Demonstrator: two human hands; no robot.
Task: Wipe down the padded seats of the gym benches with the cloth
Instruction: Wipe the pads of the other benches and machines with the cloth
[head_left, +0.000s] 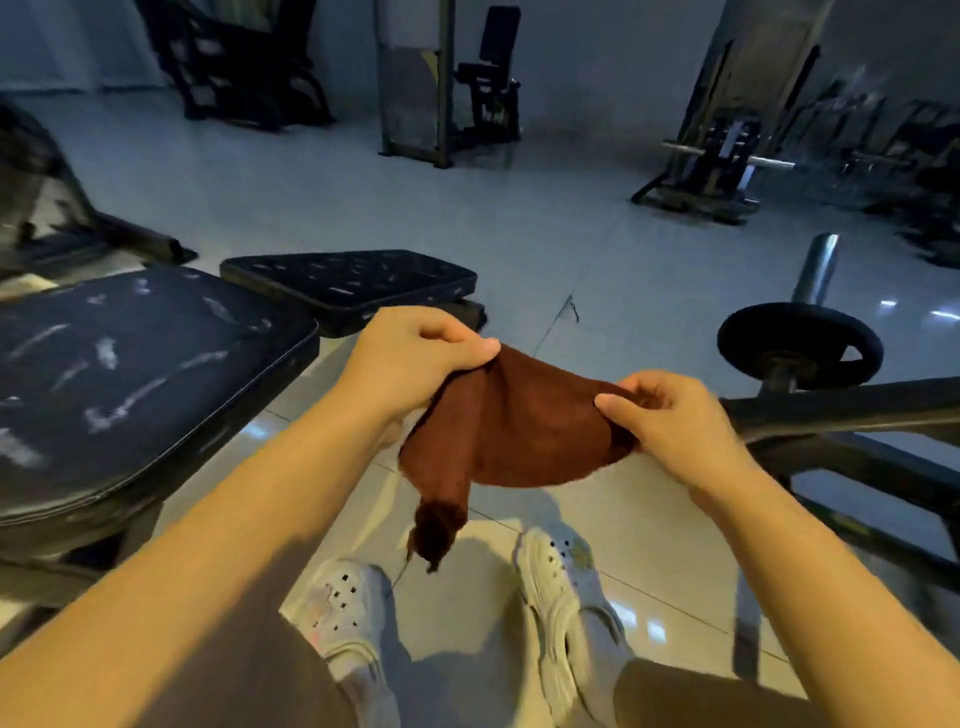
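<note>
left hand pinches cloth | right hand pinches its other edge | cloth stretched above floor | padded seat at left, untouched

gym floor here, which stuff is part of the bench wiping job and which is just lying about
Part of the job:
brown cloth, pinched by left hand and right hand
near bench pad
far bench pad

Just lying about:
weight plate
barbell rack
white shoes

Padded seat left of cloth; weight plate right.
</note>
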